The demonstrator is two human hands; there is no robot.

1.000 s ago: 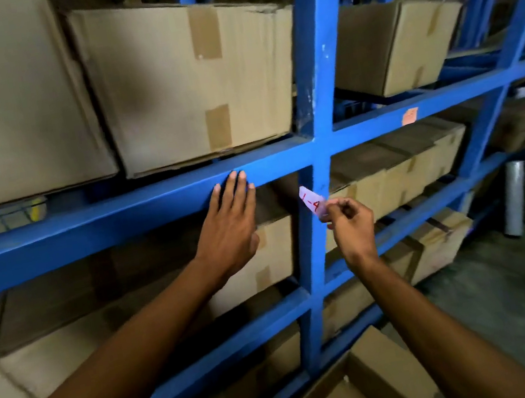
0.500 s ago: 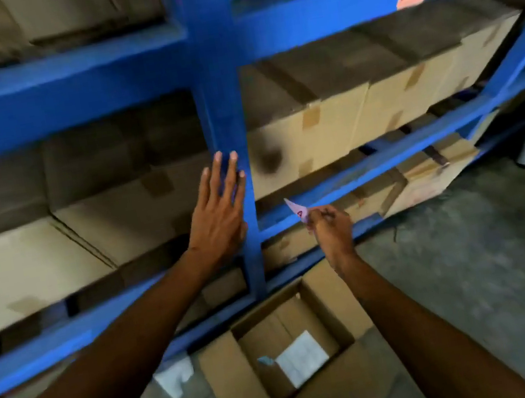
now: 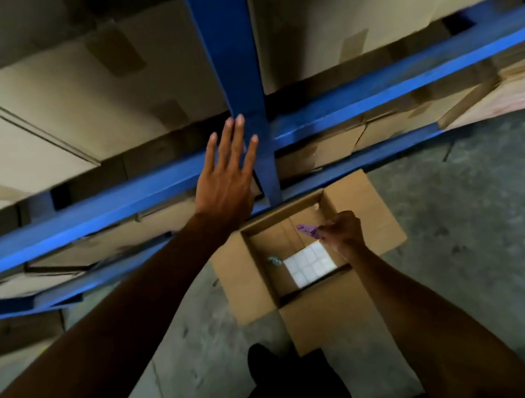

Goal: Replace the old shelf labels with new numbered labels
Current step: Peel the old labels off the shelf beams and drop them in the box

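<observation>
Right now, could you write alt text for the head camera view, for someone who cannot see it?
A person's right hand pinches a small peeled label over an open cardboard box on the floor. The left hand, fingers straight, reaches toward a blue shelf upright fronting stacked cartons.

Dim, murky light; motion blur softens everything, with wide-angle bending at the edges.

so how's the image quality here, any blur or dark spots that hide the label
Head view: dim overall, the forearms near-black; motion blur smears the stacked cartons and blue upright; the white sheet in the open box is the brightest patch; the label in the right hand reads purplish, its writing unreadable; wide-angle lens bends the shelf beams.
</observation>
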